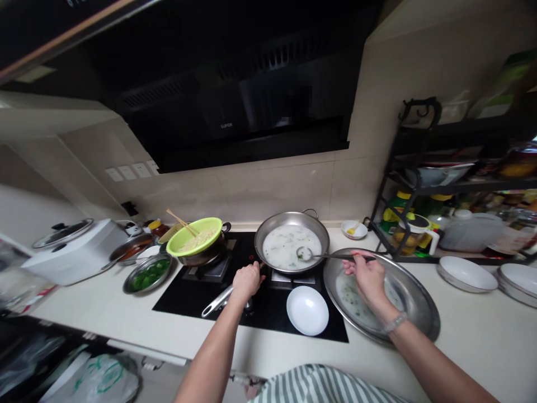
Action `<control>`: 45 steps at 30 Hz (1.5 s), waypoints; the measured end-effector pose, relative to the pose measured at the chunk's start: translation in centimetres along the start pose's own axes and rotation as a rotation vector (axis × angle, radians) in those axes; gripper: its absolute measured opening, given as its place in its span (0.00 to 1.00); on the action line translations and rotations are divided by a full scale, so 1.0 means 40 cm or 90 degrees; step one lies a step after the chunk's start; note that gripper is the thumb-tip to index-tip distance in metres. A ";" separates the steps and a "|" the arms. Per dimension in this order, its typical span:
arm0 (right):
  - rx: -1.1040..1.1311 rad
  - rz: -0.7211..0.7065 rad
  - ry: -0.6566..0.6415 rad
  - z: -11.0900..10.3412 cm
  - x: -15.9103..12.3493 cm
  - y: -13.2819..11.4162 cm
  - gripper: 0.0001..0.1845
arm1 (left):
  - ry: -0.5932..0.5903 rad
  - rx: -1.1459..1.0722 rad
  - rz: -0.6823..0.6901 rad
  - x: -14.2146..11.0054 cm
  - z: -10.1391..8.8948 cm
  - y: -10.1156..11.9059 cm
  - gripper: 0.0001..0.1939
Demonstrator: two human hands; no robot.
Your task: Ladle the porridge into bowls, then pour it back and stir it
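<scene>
My left hand [248,281] is wrapped round the handle of a steel wok [260,235] on the right burner. Milky white liquid with green bits [285,243] fills much of the wok. In my right hand [368,275] is the dark handle of a ladle [305,254], its bowl in the wok's liquid near the right side. Beneath my right hand lies a wide steel basin [422,296], with similar pale liquid in it. A white bowl [307,310] sits on the stove's front edge, between my arms.
On the left burner a green colander [173,246] of noodles with chopsticks tops a pot [201,257]. Left of it stands a bowl of green leaves [151,274]. A small dish [354,229], a black rack [392,207] and white bowls [466,274] are right. The range hood [251,129] hangs above.
</scene>
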State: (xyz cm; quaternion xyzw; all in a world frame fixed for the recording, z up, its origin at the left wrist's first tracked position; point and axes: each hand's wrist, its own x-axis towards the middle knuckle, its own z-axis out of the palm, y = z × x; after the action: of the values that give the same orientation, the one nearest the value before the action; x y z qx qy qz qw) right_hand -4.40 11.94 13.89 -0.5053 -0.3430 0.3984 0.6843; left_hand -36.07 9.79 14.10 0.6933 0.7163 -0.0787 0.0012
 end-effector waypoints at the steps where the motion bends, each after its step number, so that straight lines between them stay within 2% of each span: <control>1: 0.002 0.001 0.001 0.000 0.000 0.000 0.06 | 0.001 0.001 0.000 0.000 0.000 0.000 0.19; 11: 0.004 -0.019 -0.004 0.002 0.003 0.012 0.11 | -0.001 0.010 0.001 0.000 0.001 0.000 0.20; 22: -0.080 -0.071 -0.081 0.020 0.000 0.011 0.17 | -0.003 0.009 0.001 0.000 -0.001 -0.001 0.20; 45: -0.095 -0.090 -0.023 0.008 0.026 0.035 0.13 | -0.006 0.005 -0.003 -0.003 -0.005 0.002 0.19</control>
State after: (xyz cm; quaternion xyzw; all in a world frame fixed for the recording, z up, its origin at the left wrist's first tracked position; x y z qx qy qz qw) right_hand -4.51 13.23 12.70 -0.5220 -0.4189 0.3313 0.6650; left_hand -35.96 9.70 14.31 0.6912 0.7177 -0.0847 0.0018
